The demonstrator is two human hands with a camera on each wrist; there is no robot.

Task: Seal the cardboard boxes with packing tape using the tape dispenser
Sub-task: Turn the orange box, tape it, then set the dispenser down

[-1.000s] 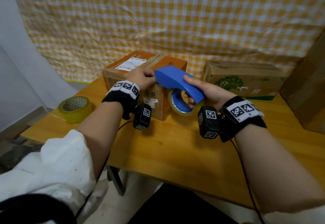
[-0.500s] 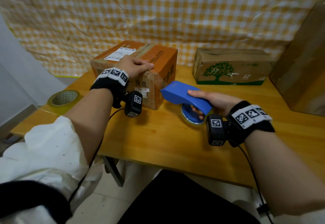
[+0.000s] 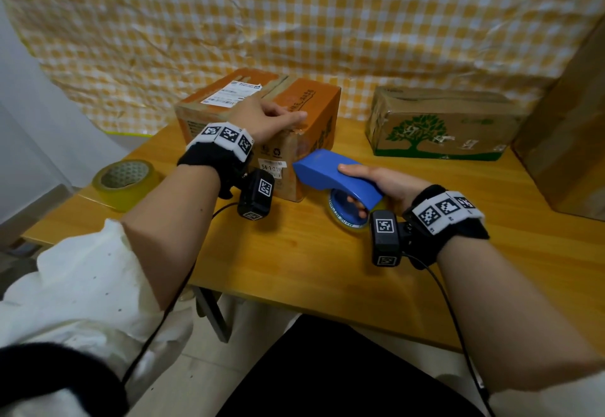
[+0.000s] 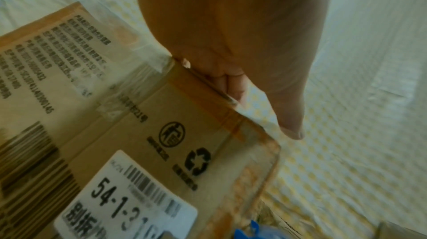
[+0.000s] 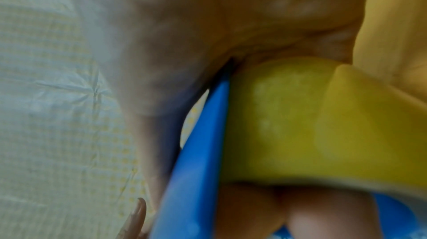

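From the head view, the left hand (image 3: 265, 118) lay flat, fingers straight, on the orange box (image 3: 294, 112) on the worktop (image 3: 294, 253); the right hand (image 3: 383, 184) gripped the blue tape dispenser (image 3: 330, 171) just beside that box. The left wrist view showed fingers (image 4: 233, 80) over the box's top edge. The right wrist view showed the dispenser's yellow tape roll (image 5: 300, 124) against the palm.

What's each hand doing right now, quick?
Left hand: open, fingers flat on top of the orange cardboard box.
Right hand: closed around the blue tape dispenser, holding it.
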